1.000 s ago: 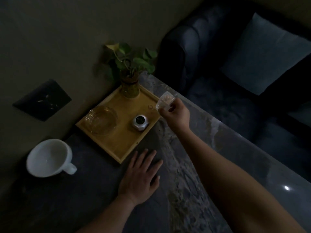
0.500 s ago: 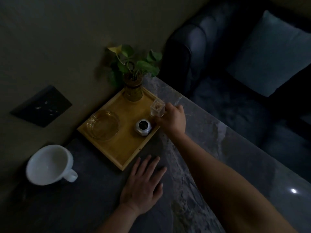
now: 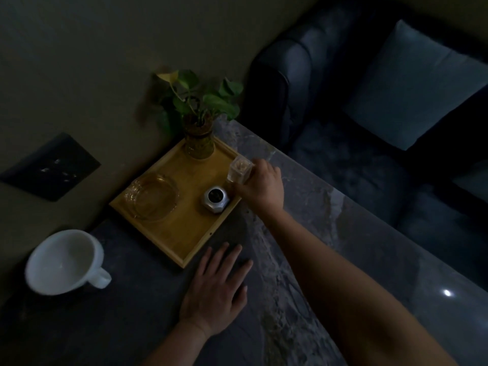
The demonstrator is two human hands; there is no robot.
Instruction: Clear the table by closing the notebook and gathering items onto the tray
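Right hand (image 3: 260, 187) grip clasping small clear jar (image 3: 238, 170) over tray (image 3: 169, 235) corner; left hand (image 3: 215, 289) flat on worktop — white mug (image 3: 63, 262) left outside tray, notebook unseen.

Dim view down onto a marble table (image 3: 330, 233). A wooden tray (image 3: 182, 233) holds a potted plant (image 3: 199, 114), a glass ashtray (image 3: 153, 198) and a small silver jar (image 3: 215, 199). The right hand (image 3: 261, 187) grips a clear box (image 3: 239, 170) at the tray's right edge. The left hand (image 3: 215, 291) lies flat, fingers spread, on the table just beside the tray. A white cup (image 3: 63, 262) stands left, well apart.
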